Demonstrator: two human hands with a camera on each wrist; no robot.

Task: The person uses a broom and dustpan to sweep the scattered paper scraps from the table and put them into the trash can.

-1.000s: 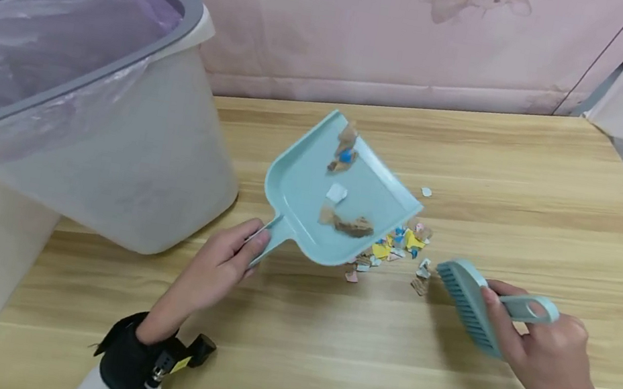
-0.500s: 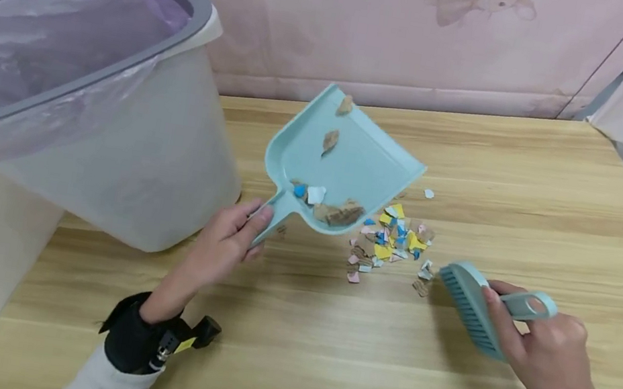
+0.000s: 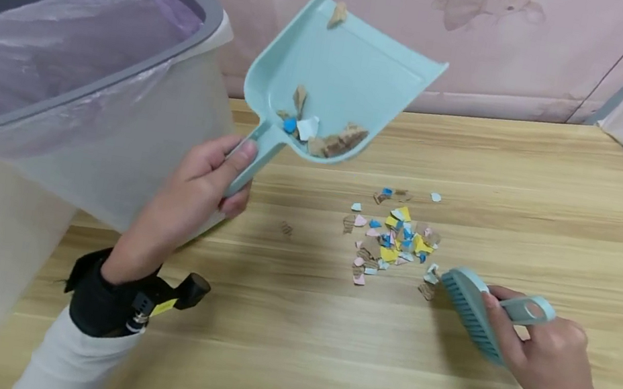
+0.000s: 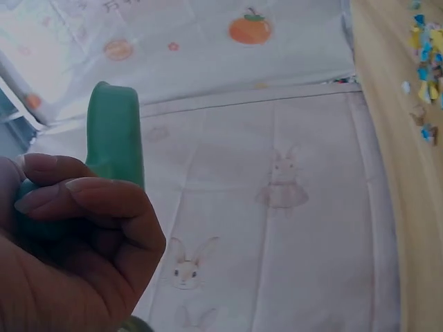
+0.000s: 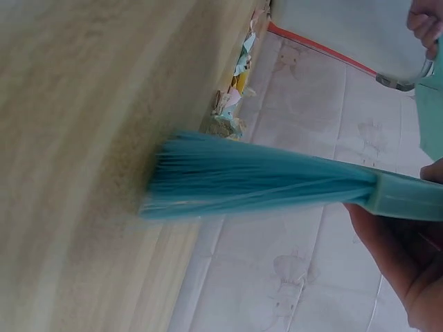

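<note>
Left hand [image 3: 189,192] is gripping the dustpan [image 3: 335,83] handle, holding it tilted above the surface [image 3: 532,189] beside the bin [image 3: 133,125]. Right hand [image 3: 544,347] is holding the brush [image 3: 473,309] next to the paper scraps [image 3: 393,235].

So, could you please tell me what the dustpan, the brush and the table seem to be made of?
Dustpan: likely plastic, smooth, matte pale blue, moulded in one piece.
Brush: seemingly plastic too, teal, with fine straight bristles and a looped handle.
Table: wood or wood-look laminate, with light grain streaks.
</note>
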